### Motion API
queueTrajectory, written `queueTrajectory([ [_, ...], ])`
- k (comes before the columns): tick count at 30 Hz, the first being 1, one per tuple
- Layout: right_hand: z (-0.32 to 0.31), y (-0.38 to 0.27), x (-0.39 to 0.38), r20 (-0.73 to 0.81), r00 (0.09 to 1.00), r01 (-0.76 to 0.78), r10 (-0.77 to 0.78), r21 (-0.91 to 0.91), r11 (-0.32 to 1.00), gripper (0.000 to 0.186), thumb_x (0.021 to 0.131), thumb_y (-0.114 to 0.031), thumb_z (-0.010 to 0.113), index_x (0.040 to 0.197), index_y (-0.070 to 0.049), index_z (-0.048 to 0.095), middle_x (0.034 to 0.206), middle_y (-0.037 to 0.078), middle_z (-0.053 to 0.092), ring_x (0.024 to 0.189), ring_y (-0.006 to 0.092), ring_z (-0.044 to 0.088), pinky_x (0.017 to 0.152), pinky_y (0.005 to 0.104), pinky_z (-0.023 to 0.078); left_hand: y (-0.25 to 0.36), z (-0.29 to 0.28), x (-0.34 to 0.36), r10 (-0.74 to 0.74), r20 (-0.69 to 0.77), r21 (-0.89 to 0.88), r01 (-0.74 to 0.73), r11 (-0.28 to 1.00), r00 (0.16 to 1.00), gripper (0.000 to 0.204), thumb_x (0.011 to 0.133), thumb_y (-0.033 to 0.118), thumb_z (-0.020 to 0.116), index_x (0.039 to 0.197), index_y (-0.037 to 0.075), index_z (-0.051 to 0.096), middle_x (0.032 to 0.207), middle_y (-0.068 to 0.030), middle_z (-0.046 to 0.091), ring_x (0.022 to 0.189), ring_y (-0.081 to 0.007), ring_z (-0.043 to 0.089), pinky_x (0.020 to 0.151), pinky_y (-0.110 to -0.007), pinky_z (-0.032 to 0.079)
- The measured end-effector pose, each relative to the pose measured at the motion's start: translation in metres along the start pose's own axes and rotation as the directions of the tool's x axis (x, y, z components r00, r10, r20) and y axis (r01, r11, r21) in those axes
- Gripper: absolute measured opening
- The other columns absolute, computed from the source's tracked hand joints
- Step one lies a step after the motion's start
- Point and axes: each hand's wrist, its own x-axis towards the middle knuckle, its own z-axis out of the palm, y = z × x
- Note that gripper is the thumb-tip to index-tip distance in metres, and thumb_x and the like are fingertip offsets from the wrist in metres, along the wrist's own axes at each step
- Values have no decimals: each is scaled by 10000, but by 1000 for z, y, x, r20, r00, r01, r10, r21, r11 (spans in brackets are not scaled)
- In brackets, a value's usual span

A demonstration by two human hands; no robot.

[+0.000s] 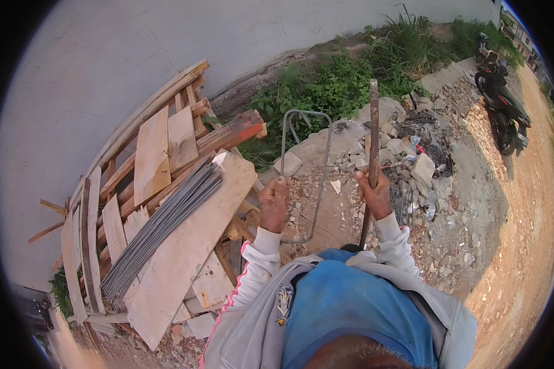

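Observation:
My left hand [273,206] is closed around one long side of a stirrup of bent steel bar [323,175], a narrow rectangular loop with rounded corners. The loop stands out in front of me, above the dirt. In my right hand [375,195] is a long rusty metal bar [374,135], gripped partway along and held nearly upright. Its lower end drops toward the ground close to my body. To the left, a bundle of thin grey steel rods [166,230] lies slanting across a plywood board [197,249].
A pile of planks and timber [151,154] leans by the pale wall [135,43] at left. Green weeds [326,86] grow along its foot. Rubble [421,169] with plastic scraps lies at right. A dark motorcycle [505,111] stands beside the dirt road [517,246].

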Motion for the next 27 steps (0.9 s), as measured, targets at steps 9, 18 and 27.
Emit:
queueTrajectory([
  [9, -92, 47, -4, -81, 996, -37, 48, 133, 990, 320, 1011, -288, 653, 1220, -59, 575, 894, 83, 737, 685, 106, 670, 531, 233, 453, 6, 24, -18, -114, -18, -15, 114, 993, 993, 326, 1079, 351, 520, 951, 82, 654, 633, 111, 354, 530, -1, 284, 463, -202, 219],
  [18, -74, -35, 38, -124, 989, 115, -84, 273, 955, 408, 1024, -343, 640, 1270, -19, 609, 661, 52, 664, 524, 76, 562, 484, 229, 419, -25, 117, -6, -248, 300, 1, 260, 966, 921, 287, 1085, 347, 500, 1061, 92, 628, 666, 89, 392, 543, -24, 335, 483, -199, 269],
  [27, -85, -81, 51, -153, 985, 159, -85, 578, 801, 299, 1039, -278, 617, 1146, -1, 654, 543, -40, 459, 442, 48, 418, 438, 217, 347, 31, 212, 33, -20, 345, 46, 5, 999, 938, 636, 1092, 536, 319, 1384, 15, 539, 1017, -75, 604, 1005, -179, 619, 805, -327, 573],
])
